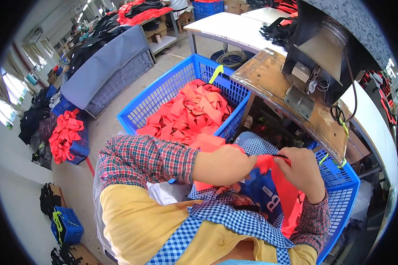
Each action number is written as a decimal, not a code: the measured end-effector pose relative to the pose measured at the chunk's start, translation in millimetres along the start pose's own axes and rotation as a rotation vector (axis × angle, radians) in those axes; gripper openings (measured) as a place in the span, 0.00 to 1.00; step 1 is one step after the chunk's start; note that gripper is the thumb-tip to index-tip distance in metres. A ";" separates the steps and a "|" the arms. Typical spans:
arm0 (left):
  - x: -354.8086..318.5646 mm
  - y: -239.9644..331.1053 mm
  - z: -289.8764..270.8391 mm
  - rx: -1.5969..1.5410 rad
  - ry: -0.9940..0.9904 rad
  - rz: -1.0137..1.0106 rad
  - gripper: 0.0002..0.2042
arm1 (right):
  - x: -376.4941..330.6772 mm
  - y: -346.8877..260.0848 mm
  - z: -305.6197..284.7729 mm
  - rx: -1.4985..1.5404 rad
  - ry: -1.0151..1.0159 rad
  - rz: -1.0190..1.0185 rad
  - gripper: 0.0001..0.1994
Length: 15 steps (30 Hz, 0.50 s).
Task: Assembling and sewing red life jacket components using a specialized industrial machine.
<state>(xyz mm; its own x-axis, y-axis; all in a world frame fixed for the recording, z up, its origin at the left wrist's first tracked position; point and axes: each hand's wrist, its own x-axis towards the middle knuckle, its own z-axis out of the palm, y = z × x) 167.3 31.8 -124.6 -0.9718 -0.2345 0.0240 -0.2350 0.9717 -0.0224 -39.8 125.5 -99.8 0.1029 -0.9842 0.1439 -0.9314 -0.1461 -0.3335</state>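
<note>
My yellow top (137, 221) and the blue-and-white checked apron (227, 219) over it fill the foreground as I work seated on a factory floor, a red fabric strip (282, 190) stretched between my hands above my lap. My left hand (227, 164), its back to the camera and its fingers curled into a loose fist, grips the strip at one end of the stretch — most of the fingertips are hidden beneath. My right hand (303, 170) pinches it between thumb and bent fingers beside a thin dark edge, and the fabric hangs below in a long fold over a blue panel (256, 187) with white print. Plaid sleeves (148, 159) are pushed up my forearms. Just beyond my left arm stands a blue plastic basket (157, 87), heaped with a tangle of red strips (192, 106) and marked by a yellow-green band (216, 74) on its rim. A second blue basket (342, 185) sits at my right, below a worn wooden worktop (261, 70) that carries a dark machine (318, 57). Farther left, more red pieces (66, 134) spill over a blue crate (80, 151) — and a white-topped table (227, 33) stands beyond the basket.
</note>
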 end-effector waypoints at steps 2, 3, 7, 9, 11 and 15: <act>7.0 -6.4 1.4 -0.565 -0.222 0.115 0.14 | -2.6 2.4 -1.4 -0.020 -0.031 0.012 0.09; 17.4 -9.4 8.2 -0.655 -0.206 0.147 0.13 | -3.6 3.2 -2.1 0.023 -0.009 0.017 0.08; 42.3 -18.6 39.1 -0.640 0.481 0.097 0.13 | -8.5 9.2 -10.3 0.147 0.095 0.038 0.09; 56.3 -15.6 41.1 -0.620 0.616 0.104 0.13 | -10.6 9.7 -16.7 0.176 0.073 0.063 0.09; 64.9 -11.2 39.9 -0.600 0.750 0.106 0.15 | -12.5 10.4 -24.0 0.206 0.047 0.086 0.09; 72.8 -0.2 21.6 -1.316 0.028 0.194 0.23 | -20.2 18.0 -43.3 0.344 0.066 0.130 0.08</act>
<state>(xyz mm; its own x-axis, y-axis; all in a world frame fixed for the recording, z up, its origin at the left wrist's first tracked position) 96.2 14.0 -144.4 -0.9829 -0.1052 0.1513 0.1145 0.2952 0.9486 -73.8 147.1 -68.4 -0.0423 -0.9898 0.1358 -0.7621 -0.0559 -0.6451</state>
